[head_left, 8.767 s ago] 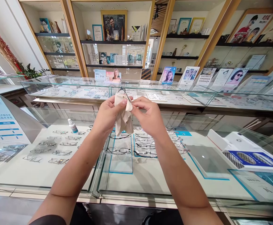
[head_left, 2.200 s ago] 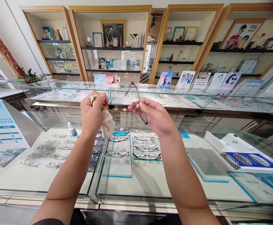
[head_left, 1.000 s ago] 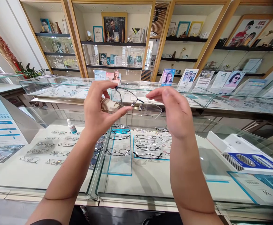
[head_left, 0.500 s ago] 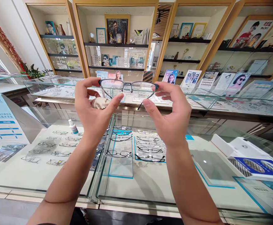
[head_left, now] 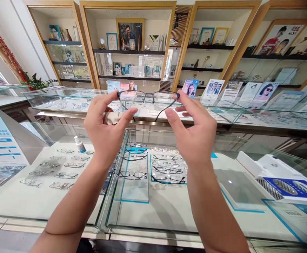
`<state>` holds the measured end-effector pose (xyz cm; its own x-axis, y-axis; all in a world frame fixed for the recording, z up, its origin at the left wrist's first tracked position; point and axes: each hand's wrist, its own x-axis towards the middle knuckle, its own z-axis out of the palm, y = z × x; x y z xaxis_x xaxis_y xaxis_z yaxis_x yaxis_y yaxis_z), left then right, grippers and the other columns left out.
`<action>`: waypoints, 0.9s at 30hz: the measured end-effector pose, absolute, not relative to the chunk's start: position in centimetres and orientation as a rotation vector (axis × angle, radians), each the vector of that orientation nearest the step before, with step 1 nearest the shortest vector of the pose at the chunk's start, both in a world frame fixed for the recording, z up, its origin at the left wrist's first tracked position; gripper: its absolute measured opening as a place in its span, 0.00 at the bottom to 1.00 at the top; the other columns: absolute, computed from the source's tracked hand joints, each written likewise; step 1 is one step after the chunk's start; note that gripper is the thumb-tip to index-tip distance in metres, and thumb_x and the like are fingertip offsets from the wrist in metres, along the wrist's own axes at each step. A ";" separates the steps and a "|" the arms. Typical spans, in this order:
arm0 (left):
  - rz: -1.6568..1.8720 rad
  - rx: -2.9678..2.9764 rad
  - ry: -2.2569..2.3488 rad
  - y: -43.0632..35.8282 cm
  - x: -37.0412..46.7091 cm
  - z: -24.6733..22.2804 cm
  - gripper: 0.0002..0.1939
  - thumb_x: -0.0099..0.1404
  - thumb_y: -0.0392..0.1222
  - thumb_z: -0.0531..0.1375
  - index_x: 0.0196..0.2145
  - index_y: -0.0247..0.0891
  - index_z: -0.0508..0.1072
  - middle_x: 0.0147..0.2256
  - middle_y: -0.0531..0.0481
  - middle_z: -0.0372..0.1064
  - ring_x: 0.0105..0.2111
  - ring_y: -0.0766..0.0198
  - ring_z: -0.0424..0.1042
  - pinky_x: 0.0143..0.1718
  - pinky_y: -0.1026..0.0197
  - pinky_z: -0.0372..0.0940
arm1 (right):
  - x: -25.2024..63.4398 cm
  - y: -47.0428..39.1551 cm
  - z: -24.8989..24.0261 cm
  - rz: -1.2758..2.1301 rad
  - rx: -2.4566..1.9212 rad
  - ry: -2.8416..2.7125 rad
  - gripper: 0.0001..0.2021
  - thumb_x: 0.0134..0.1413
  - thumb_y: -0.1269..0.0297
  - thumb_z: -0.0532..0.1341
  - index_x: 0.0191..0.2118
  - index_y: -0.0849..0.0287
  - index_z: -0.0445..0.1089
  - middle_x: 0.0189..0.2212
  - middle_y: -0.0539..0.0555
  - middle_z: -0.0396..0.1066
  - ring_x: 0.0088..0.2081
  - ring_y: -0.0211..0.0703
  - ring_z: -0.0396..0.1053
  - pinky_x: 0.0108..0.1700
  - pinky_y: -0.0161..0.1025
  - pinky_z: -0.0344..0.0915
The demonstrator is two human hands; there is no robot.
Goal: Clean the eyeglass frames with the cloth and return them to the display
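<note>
A pair of dark-rimmed glasses (head_left: 149,94) is held up above the glass counter, with its temples pointing down toward me. My left hand (head_left: 103,123) grips its left corner with the fingers, thumb stretched out below the lens. A beige cloth (head_left: 113,118) is tucked in that same hand. At the right corner, my right hand (head_left: 194,126) pinches the frame near the hinge, its thumb beside the right temple.
Below lies a glass display case (head_left: 164,214) with rows of glasses (head_left: 132,174). A small white spray bottle (head_left: 80,144) stands at the left, and a white and blue box (head_left: 287,179) at the right. Behind are another glass counter (head_left: 90,107) and wooden shelves (head_left: 129,51).
The glasses have shifted slightly right between my hands and tilted, so both temples now show hanging below the lenses. Both hands keep their hold.
</note>
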<state>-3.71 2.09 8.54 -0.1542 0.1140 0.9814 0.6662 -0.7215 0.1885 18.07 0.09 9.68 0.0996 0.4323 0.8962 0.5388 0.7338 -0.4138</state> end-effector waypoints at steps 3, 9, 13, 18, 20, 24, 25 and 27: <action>-1.969 -1.719 -0.878 2.2 -3.6 8.5 0.24 0.70 0.58 0.70 0.60 0.54 0.77 0.50 0.47 0.78 0.50 0.49 0.75 0.46 0.43 0.72 | 17.8 0.2 9.5 -0.064 -0.825 -1.526 0.23 0.72 0.52 0.64 0.68 0.47 0.74 0.59 0.58 0.78 0.51 0.55 0.78 0.61 0.63 0.76; -1.987 -1.718 -0.887 2.2 -3.5 8.5 0.24 0.69 0.61 0.70 0.58 0.53 0.78 0.48 0.46 0.78 0.48 0.49 0.75 0.44 0.43 0.72 | 17.8 0.0 9.6 -0.085 -0.832 -1.537 0.22 0.72 0.53 0.63 0.67 0.45 0.75 0.59 0.57 0.79 0.51 0.54 0.78 0.60 0.62 0.76; -2.001 -1.739 -0.889 2.3 -3.4 8.5 0.25 0.69 0.62 0.70 0.59 0.54 0.78 0.49 0.46 0.77 0.47 0.49 0.75 0.44 0.43 0.71 | 17.6 -0.2 9.7 -0.087 -0.858 -1.521 0.23 0.70 0.52 0.65 0.67 0.47 0.75 0.58 0.58 0.79 0.50 0.55 0.78 0.61 0.63 0.75; -1.958 -1.729 -0.876 2.4 -3.6 8.5 0.24 0.69 0.61 0.70 0.59 0.53 0.77 0.48 0.46 0.77 0.46 0.50 0.75 0.41 0.45 0.71 | 17.5 -0.3 9.7 -0.102 -0.872 -1.505 0.23 0.68 0.53 0.68 0.65 0.48 0.76 0.56 0.58 0.80 0.48 0.55 0.78 0.57 0.62 0.76; -1.970 -1.738 -0.863 2.4 -3.6 8.5 0.25 0.69 0.61 0.70 0.59 0.53 0.78 0.48 0.46 0.77 0.46 0.51 0.75 0.41 0.45 0.71 | 17.5 -0.3 9.7 -0.106 -0.879 -1.503 0.22 0.67 0.53 0.68 0.64 0.49 0.77 0.56 0.58 0.81 0.48 0.55 0.79 0.56 0.62 0.77; -1.974 -1.739 -0.859 2.3 -3.5 8.6 0.24 0.68 0.60 0.71 0.58 0.53 0.78 0.47 0.46 0.76 0.48 0.49 0.74 0.43 0.45 0.71 | 17.5 -0.4 9.8 -0.089 -0.896 -1.502 0.21 0.67 0.52 0.69 0.62 0.49 0.78 0.56 0.58 0.81 0.47 0.55 0.79 0.57 0.62 0.76; -1.973 -1.724 -0.866 2.2 -3.4 8.7 0.24 0.68 0.60 0.71 0.57 0.52 0.78 0.47 0.46 0.77 0.48 0.50 0.75 0.42 0.45 0.71 | 17.4 -0.4 9.8 -0.082 -0.899 -1.500 0.21 0.67 0.52 0.69 0.62 0.50 0.78 0.56 0.58 0.81 0.47 0.55 0.79 0.57 0.62 0.76; -1.967 -1.694 -0.876 2.1 -3.3 8.8 0.22 0.68 0.59 0.72 0.56 0.51 0.79 0.45 0.46 0.77 0.45 0.51 0.75 0.39 0.47 0.71 | 17.3 -0.5 9.9 -0.066 -0.907 -1.492 0.21 0.66 0.52 0.69 0.62 0.50 0.78 0.55 0.59 0.81 0.46 0.55 0.79 0.57 0.61 0.76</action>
